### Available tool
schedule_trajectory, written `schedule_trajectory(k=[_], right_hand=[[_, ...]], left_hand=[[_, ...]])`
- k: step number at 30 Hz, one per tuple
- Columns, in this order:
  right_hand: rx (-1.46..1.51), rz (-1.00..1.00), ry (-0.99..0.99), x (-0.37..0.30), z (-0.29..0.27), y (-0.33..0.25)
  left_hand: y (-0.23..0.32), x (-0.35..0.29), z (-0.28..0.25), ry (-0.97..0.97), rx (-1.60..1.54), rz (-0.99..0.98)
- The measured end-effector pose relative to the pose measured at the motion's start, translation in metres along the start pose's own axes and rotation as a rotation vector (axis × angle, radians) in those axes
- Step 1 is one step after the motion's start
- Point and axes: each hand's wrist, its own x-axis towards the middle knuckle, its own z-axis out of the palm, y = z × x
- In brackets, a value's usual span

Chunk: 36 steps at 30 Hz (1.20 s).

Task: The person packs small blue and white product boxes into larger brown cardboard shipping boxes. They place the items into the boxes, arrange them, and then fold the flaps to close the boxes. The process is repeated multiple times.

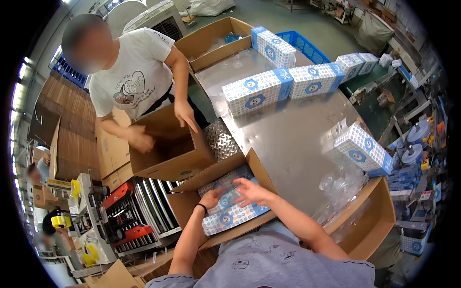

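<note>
An open cardboard carton (265, 174) stands right in front of me, holding blue-and-white patterned packs (228, 218). My left hand (212, 198), with a dark band at the wrist, reaches in over the packs with its fingers stretched toward the right. Opposite it, my right hand (249, 192) hovers over the packs, fingers spread and nothing gripped. Something clear and shiny, like plastic film, shows between the hands; its shape is hard to make out.
Across from me a person (137, 77) handles another open carton (168, 165). More patterned packs (259, 91) stand on the metal table (288, 139). Rollers (156, 204) and a tape machine (89, 211) lie left. Clear plastic (338, 187) and a long carton (372, 225) are at right.
</note>
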Motion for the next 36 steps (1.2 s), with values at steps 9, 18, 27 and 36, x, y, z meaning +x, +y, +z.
schedule_trajectory(k=[9,18,27,36], right_hand=[[-0.777,-0.75,0.363,0.063,-0.106,-0.137],[-1.968,-0.197,0.42,0.168,-0.19,-0.297],[-2.105,-0.584,0.939,0.044,-0.306,-0.303],[-1.727,-0.478,0.645,0.057,-0.27,-0.235]], left_hand=[[0.024,-0.009,0.018,0.294,0.308,0.091],[0.261,0.117,-0.05,0.422,0.388,0.583],[0.309,0.246,-0.006,-0.068,1.133,0.54],[0.397,0.094,-0.077,0.315,0.514,0.903]])
